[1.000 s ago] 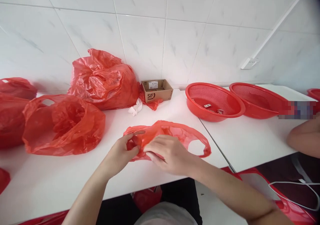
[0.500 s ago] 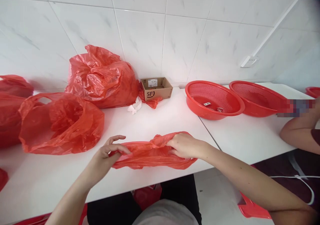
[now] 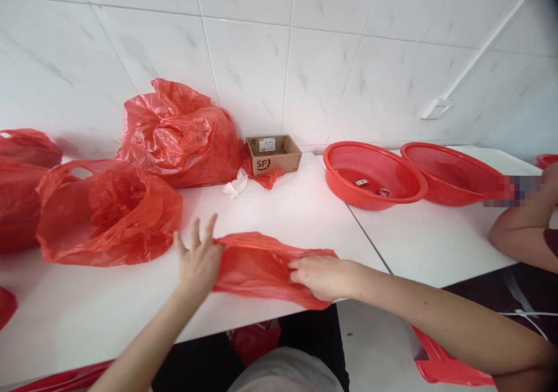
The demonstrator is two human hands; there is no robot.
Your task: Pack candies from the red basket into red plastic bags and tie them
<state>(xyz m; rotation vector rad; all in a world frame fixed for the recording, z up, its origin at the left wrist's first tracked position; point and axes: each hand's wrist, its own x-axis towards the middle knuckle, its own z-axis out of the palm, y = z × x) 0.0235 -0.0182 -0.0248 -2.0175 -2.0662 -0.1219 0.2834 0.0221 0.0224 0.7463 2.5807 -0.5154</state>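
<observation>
The left hand (image 3: pixel 198 267), three fingers spread, contacts the left end of the red bag (image 3: pixel 257 267); the right hand (image 3: pixel 325 277) contacts its right part. Neither grip can be determined.

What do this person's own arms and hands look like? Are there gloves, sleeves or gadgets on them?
The left hand and right hand are bare: no gloves, and no rings or watch that I can see. The left forearm and right forearm show no sleeves or cables. The right forearm has one small spot.
</observation>
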